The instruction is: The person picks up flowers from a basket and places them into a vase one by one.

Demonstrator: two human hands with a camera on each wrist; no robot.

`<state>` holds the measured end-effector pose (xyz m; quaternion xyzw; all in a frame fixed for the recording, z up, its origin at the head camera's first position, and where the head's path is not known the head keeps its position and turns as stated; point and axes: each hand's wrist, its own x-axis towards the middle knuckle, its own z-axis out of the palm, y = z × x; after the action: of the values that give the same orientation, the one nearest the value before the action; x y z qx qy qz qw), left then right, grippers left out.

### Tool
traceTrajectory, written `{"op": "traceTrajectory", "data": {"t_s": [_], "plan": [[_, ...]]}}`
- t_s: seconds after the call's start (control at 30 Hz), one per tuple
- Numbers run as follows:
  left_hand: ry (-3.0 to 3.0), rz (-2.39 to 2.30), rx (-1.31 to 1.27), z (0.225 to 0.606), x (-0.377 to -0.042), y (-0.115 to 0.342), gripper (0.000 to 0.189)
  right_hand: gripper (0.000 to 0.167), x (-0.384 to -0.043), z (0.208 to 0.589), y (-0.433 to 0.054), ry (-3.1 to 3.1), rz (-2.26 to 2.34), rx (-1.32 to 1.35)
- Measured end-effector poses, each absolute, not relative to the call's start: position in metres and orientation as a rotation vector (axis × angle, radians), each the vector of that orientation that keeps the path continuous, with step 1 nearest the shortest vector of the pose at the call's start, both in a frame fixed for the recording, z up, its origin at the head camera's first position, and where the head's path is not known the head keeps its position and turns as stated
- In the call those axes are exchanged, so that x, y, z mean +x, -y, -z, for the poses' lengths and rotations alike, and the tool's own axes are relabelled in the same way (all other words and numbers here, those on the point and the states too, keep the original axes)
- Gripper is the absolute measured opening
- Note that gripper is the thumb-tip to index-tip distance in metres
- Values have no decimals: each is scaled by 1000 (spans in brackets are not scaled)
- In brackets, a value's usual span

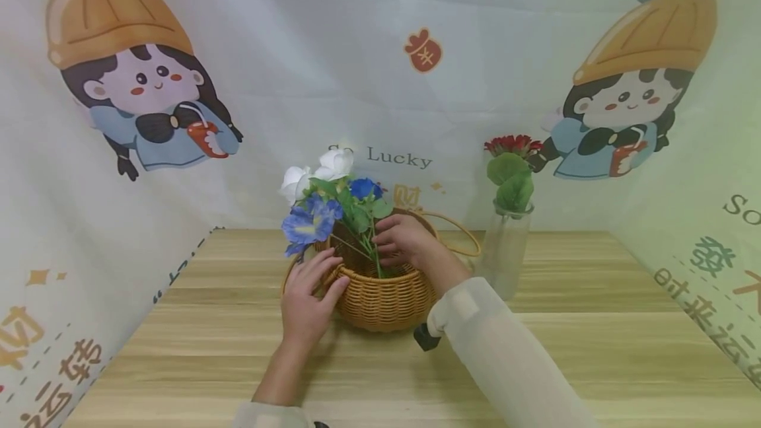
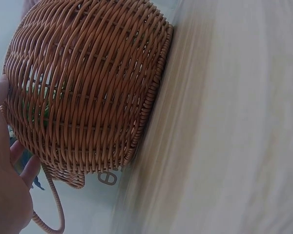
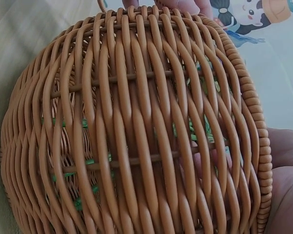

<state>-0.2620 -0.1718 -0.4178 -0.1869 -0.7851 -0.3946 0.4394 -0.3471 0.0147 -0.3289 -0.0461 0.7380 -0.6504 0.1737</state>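
A wicker basket [image 1: 386,299] stands on the table with artificial flowers leaning out to its left. They are white roses [image 1: 318,174], a light blue flower [image 1: 312,220] and a darker blue one [image 1: 365,188], with green stems [image 1: 376,257] running down inside. My left hand [image 1: 309,299] rests against the left rim, thumb and fingers spread, as the left wrist view also shows. My right hand [image 1: 407,240] reaches over the right rim, loosely bent fingers beside the stems; its thumb is hidden. Through the weave [image 3: 136,117], the right wrist view shows bits of green stem.
A clear glass vase [image 1: 505,256] holding a red flower [image 1: 512,145] with green leaves stands right of the basket. The basket's loop handle [image 1: 458,233] sticks out toward it. Behind the wooden table [image 1: 594,322] hangs a printed cloth [image 1: 333,51].
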Motion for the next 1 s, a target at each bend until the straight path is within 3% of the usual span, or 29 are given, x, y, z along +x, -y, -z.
{"op": "traceTrajectory", "data": {"t_s": [0.57,1.0], "plan": [[1948,973,-466,419,-263,172,30,40,-345,332,-16,-2124,1881,-194],[1941,963,-467,418,-264,172,31,21,-342,330,-14,-2184,1985,-256]]}}
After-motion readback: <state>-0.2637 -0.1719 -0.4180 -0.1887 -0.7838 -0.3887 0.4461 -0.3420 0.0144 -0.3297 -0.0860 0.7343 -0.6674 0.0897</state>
